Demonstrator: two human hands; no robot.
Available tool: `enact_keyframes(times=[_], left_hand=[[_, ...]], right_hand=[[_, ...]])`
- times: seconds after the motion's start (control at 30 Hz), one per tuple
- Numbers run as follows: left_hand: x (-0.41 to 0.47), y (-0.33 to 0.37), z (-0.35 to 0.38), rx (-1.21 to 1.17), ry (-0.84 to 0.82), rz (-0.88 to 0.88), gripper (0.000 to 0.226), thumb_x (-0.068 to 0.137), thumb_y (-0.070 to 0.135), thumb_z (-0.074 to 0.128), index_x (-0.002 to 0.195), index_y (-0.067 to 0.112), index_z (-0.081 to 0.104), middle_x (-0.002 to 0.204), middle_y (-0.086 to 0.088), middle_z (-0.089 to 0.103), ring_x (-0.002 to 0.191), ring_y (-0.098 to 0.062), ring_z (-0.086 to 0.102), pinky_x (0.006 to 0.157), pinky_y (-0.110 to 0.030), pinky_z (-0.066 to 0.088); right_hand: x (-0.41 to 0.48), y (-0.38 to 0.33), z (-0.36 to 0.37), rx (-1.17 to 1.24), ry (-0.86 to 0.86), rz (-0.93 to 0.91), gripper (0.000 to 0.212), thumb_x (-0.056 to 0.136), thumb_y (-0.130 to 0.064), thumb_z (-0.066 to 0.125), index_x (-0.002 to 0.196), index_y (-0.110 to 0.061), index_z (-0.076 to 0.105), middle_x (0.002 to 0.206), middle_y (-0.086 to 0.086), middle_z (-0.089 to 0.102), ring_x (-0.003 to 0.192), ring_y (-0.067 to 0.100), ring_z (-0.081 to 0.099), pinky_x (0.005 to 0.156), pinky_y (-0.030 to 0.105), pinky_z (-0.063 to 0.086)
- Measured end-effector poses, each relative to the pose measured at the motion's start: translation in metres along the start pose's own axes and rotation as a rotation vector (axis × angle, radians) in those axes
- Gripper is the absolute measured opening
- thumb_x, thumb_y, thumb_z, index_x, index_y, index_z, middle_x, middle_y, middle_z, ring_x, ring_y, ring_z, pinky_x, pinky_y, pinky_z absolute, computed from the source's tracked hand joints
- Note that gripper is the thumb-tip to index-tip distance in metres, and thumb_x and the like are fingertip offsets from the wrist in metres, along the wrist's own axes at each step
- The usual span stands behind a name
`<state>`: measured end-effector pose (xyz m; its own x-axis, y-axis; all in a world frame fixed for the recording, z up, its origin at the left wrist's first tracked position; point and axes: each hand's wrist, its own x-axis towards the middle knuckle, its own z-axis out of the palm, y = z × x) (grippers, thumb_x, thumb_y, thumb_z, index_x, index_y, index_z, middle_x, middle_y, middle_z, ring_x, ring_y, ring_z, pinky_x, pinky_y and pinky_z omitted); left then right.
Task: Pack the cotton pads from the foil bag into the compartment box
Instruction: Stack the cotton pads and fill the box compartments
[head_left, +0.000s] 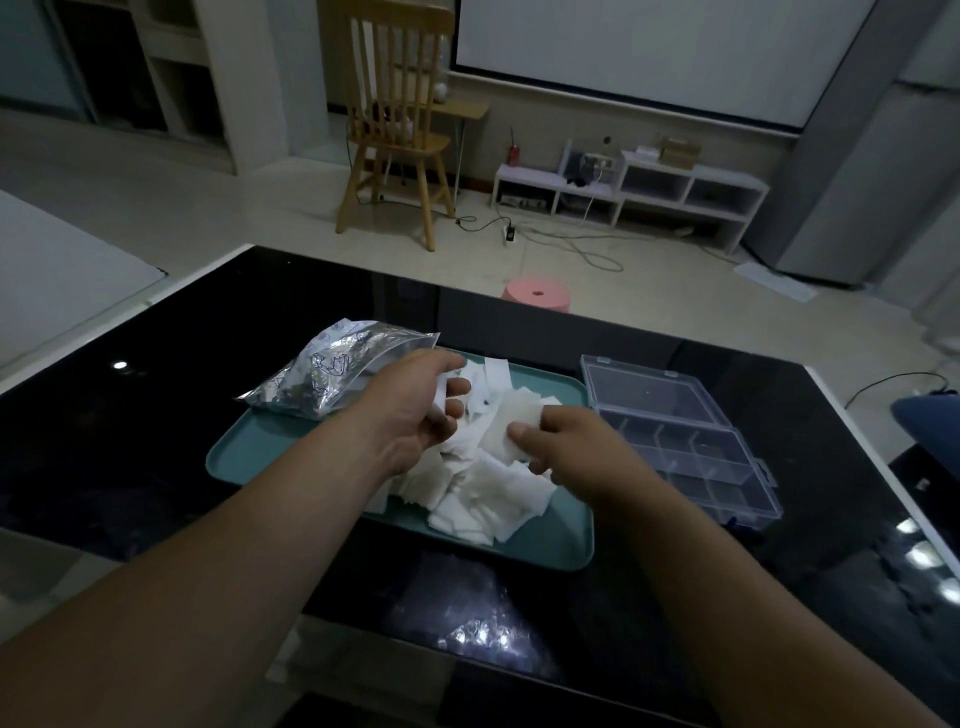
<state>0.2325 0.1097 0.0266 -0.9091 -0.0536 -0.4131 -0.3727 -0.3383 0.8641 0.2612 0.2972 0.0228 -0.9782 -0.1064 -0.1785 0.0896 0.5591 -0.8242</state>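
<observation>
The left hand (423, 402) curls round a few cotton pads (485, 493) heaped on the teal tray (553, 545); the right hand (563, 441) pinches one. The foil bag (332, 371) lies far left, the open compartment box (691, 449) right

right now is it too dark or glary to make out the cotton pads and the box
Head view: dim overall, but the cotton pads show white on the teal tray; the clear compartment box reads faintly against the black table; glare spots lie on the glossy top at front and right; wide-lens bowing at edges.
</observation>
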Motion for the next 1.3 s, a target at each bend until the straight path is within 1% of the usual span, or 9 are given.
enact_keyframes(times=[0.13, 0.3, 0.5, 0.63, 0.77, 0.87, 0.93, 1.07, 1.3], left_hand=[[-0.013, -0.002, 0.01, 0.116, -0.167, 0.006, 0.024, 0.1, 0.036, 0.062, 0.112, 0.016, 0.065, 0.089, -0.005, 0.055, 0.062, -0.013, 0.048, 0.048, -0.021, 0.031], [-0.023, -0.014, 0.019, 0.136, -0.473, -0.07, 0.035, 0.099, 0.052, 0.06, 0.104, 0.018, 0.068, 0.079, -0.003, 0.061, 0.062, -0.012, 0.048, 0.046, -0.021, 0.025], [-0.029, -0.022, 0.025, 0.138, -0.433, -0.019, 0.027, 0.107, 0.034, 0.05, 0.121, 0.016, 0.064, 0.079, -0.002, 0.065, 0.067, -0.015, 0.056, 0.051, -0.023, 0.033], [-0.027, -0.023, 0.026, 0.118, -0.36, -0.038, 0.029, 0.107, 0.03, 0.049, 0.125, 0.017, 0.066, 0.088, -0.006, 0.071, 0.079, -0.022, 0.069, 0.064, -0.029, 0.049], [-0.023, -0.018, 0.02, 0.006, -0.447, -0.172, 0.022, 0.101, 0.033, 0.055, 0.108, 0.016, 0.068, 0.087, -0.007, 0.062, 0.073, -0.017, 0.06, 0.072, -0.036, 0.057], [-0.027, -0.016, 0.021, -0.086, -0.558, -0.251, 0.03, 0.101, 0.044, 0.054, 0.103, 0.017, 0.067, 0.087, -0.007, 0.061, 0.074, -0.017, 0.062, 0.065, -0.034, 0.059], [-0.027, -0.018, 0.022, -0.142, -0.556, -0.235, 0.039, 0.104, 0.047, 0.051, 0.11, 0.013, 0.07, 0.102, -0.011, 0.066, 0.093, -0.021, 0.066, 0.079, -0.038, 0.062], [-0.022, -0.02, 0.019, -0.165, -0.514, -0.21, 0.052, 0.103, 0.05, 0.052, 0.134, 0.01, 0.063, 0.127, -0.015, 0.059, 0.121, -0.027, 0.056, 0.103, -0.041, 0.05], [-0.022, -0.022, 0.021, -0.197, -0.504, -0.188, 0.04, 0.1, 0.044, 0.06, 0.114, 0.011, 0.075, 0.1, -0.007, 0.063, 0.091, -0.017, 0.063, 0.094, -0.033, 0.058]], right_hand=[[0.005, 0.001, -0.019, 0.416, -0.152, 0.026, 0.016, 0.104, -0.017, 0.061, 0.097, -0.007, 0.071, 0.071, 0.0, 0.066, 0.066, 0.013, 0.055, 0.061, 0.027, 0.042], [0.005, -0.003, -0.019, 0.411, -0.196, -0.024, 0.032, 0.097, -0.014, 0.071, 0.118, 0.008, 0.063, 0.076, 0.003, 0.066, 0.06, 0.009, 0.052, 0.057, 0.025, 0.039], [-0.003, -0.011, -0.013, 0.136, 0.02, -0.082, 0.041, 0.088, -0.021, 0.083, 0.108, 0.0, 0.055, 0.077, -0.003, 0.07, 0.053, 0.002, 0.057, 0.047, 0.016, 0.044], [-0.002, -0.006, -0.008, -0.185, 0.186, -0.25, 0.045, 0.083, -0.044, 0.083, 0.101, -0.018, 0.051, 0.094, -0.002, 0.062, 0.08, 0.013, 0.059, 0.067, 0.031, 0.05], [-0.008, -0.009, -0.015, -0.238, -0.032, -0.384, 0.053, 0.077, -0.048, 0.087, 0.112, -0.028, 0.053, 0.136, -0.014, 0.053, 0.12, 0.006, 0.049, 0.09, 0.018, 0.041], [-0.01, -0.007, -0.01, -0.233, -0.052, -0.381, 0.05, 0.076, -0.044, 0.089, 0.102, -0.027, 0.05, 0.116, -0.007, 0.061, 0.101, 0.015, 0.062, 0.078, 0.031, 0.053], [-0.011, -0.007, -0.009, -0.195, -0.001, -0.385, 0.046, 0.08, -0.047, 0.085, 0.099, -0.027, 0.049, 0.108, -0.007, 0.063, 0.091, 0.012, 0.067, 0.076, 0.036, 0.058], [-0.015, -0.008, -0.011, -0.195, 0.041, -0.445, 0.041, 0.084, -0.052, 0.08, 0.101, -0.028, 0.051, 0.119, -0.014, 0.061, 0.098, -0.008, 0.06, 0.074, 0.014, 0.052], [-0.016, -0.007, -0.009, -0.228, 0.125, -0.481, 0.037, 0.086, -0.055, 0.077, 0.098, -0.029, 0.054, 0.103, -0.012, 0.065, 0.094, 0.008, 0.061, 0.079, 0.032, 0.055]])
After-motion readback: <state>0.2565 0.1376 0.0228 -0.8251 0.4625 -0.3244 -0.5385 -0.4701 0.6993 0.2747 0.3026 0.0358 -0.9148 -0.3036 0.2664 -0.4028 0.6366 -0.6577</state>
